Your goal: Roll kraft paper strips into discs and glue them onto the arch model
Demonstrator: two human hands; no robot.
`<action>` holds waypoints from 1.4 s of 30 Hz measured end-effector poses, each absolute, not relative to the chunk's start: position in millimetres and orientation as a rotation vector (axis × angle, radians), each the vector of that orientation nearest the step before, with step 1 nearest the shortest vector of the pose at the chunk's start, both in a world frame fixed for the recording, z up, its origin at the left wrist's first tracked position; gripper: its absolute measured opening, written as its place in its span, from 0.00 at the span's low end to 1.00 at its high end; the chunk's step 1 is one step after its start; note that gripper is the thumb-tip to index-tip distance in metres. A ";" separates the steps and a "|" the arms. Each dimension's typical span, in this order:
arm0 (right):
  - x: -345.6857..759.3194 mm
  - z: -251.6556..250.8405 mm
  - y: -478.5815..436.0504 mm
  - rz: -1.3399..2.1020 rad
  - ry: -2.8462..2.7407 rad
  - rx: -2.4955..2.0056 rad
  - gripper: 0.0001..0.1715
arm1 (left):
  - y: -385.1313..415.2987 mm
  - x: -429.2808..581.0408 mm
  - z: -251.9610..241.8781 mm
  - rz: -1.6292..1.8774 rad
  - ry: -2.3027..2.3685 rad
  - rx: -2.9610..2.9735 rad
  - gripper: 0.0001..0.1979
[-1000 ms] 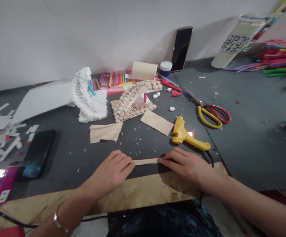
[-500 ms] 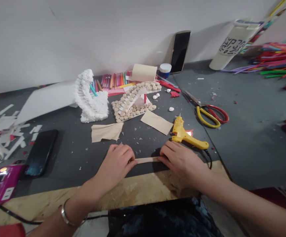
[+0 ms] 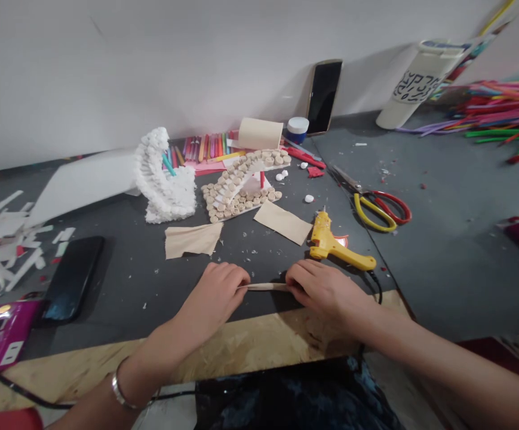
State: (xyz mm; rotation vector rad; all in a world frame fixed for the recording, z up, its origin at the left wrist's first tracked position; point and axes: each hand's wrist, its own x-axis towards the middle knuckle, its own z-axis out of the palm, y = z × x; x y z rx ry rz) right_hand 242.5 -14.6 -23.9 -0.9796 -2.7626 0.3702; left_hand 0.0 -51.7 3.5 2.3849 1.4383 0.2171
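Observation:
A narrow beige strip of tape or paper (image 3: pixel 268 287) stretches between my hands, low over the dark tabletop. My left hand (image 3: pixel 223 289) pinches its left end, and my right hand (image 3: pixel 315 283) grips the right end with curled fingers. Beyond them lie two loose beige tape pieces (image 3: pixel 283 222), the left one (image 3: pixel 193 239) creased. Just past my right hand rests a yellow glue gun (image 3: pixel 335 242). Behind the pieces stands a small model covered in beige rolled coils (image 3: pixel 241 185), with a red post. To its left is a white, rough-textured model (image 3: pixel 165 179) with a teal post.
Scissors (image 3: pixel 371 203) lie open at the right. A roll of beige tape (image 3: pixel 260 134), a small jar (image 3: pixel 297 129) and a leaning phone (image 3: pixel 324 97) are at the back. Another phone (image 3: pixel 73 278) and white scraps (image 3: pixel 6 251) lie left. A tumbler (image 3: pixel 420 86) stands far right.
The strip between my hands looks turned slightly and its visible part is a little shorter. Both hands stay in nearly the same place; the view has shifted slightly.

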 end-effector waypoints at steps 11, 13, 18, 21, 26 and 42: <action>236.9 -0.9 -8.9 1.071 -2.565 -1.215 0.07 | -44.1 -6.6 21.5 0.188 1.381 2.043 0.08; 235.3 0.6 -7.8 1.120 -2.578 -1.283 0.07 | -41.6 -5.4 24.9 0.157 1.374 2.025 0.08; 235.9 -9.0 -7.9 0.844 -2.671 -1.181 0.06 | -36.2 -7.2 18.7 0.126 1.389 2.070 0.07; 239.9 -20.0 -9.1 0.568 -2.716 -0.958 0.08 | -36.7 -15.0 6.8 0.211 1.312 2.156 0.06; 248.9 -36.5 -12.9 0.242 -2.752 -0.656 0.11 | -43.0 -25.3 -4.9 0.322 1.207 2.293 0.09; 253.7 -33.4 -9.5 0.438 -2.628 -0.691 0.15 | -46.8 -25.7 -2.8 0.373 1.238 2.235 0.12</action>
